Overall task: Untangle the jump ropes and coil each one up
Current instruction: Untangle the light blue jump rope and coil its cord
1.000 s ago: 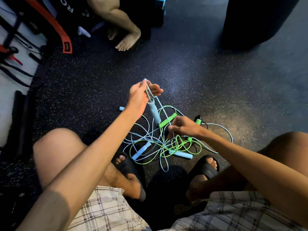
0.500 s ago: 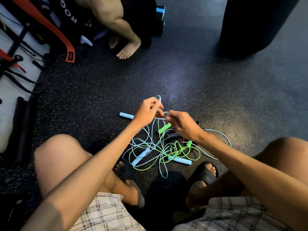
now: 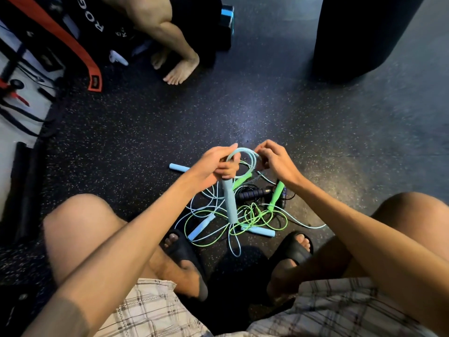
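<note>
Lifted higher than before: left hand [image 3: 213, 164] gripped light blue handle [image 3: 229, 200], right hand [image 3: 277, 161] maybe pinched light blue loop [image 3: 245, 154], over tangled ropes [image 3: 233, 215] on floor [image 3: 145, 142].

A gym: speckled black rubber floor [image 3: 145, 147]; hanging black punching bag [image 3: 359, 32]; straps and gear [image 3: 60, 37] at the wall.

Bare arms, no sleeves; pale plaid shorts [image 3: 150, 310], seemingly grey-checked; black slide sandals [image 3: 184, 254] on both feet.
</note>
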The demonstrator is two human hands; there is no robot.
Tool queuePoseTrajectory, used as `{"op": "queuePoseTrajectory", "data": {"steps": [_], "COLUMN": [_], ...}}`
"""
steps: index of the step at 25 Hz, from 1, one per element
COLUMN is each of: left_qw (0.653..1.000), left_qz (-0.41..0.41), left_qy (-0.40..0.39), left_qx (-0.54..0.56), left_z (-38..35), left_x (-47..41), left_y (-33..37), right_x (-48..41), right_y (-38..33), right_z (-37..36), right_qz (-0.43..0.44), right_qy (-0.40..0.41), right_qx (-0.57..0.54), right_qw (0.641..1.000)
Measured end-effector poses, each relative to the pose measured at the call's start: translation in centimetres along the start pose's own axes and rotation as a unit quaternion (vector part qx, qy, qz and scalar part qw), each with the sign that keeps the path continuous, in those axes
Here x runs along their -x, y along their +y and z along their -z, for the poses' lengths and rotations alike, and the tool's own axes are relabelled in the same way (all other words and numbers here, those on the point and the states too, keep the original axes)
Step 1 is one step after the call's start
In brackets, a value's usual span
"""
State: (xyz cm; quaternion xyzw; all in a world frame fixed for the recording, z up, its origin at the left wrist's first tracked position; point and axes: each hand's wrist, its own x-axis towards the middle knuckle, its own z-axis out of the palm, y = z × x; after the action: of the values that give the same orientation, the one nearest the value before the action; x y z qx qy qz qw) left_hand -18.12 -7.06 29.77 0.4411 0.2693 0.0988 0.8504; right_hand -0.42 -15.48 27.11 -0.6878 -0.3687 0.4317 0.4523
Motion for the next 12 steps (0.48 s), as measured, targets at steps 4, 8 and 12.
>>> {"op": "queuePoseTrajectory", "data": {"steps": [4, 8, 12], "left_qw": [0.986, 0.966, 0.957], "left_qz": [-0.045, -0.092, -0.118], "left_qy": [0.078, 0.189, 0.242], "left_qx": [0.137, 0.151, 0.11], "left_z": [0.3, 0.4, 0.8], "left_x": [-0.4, -0.7, -1.0], "left_y": [0.6, 0.5, 0.0], "right_x": [1.1, 2.2, 2.6], "right_y": [2.1, 3.7, 4.5], "right_z": [-1.0, -2.0, -2.5], "right_qz": [-0.121, -0.132, -0.092], "right_qy": [-0.123, -0.22, -0.255], "right_qx": [-0.042, 0.058, 0.12], "right_qw": [0.984, 0.965, 0.955]}}
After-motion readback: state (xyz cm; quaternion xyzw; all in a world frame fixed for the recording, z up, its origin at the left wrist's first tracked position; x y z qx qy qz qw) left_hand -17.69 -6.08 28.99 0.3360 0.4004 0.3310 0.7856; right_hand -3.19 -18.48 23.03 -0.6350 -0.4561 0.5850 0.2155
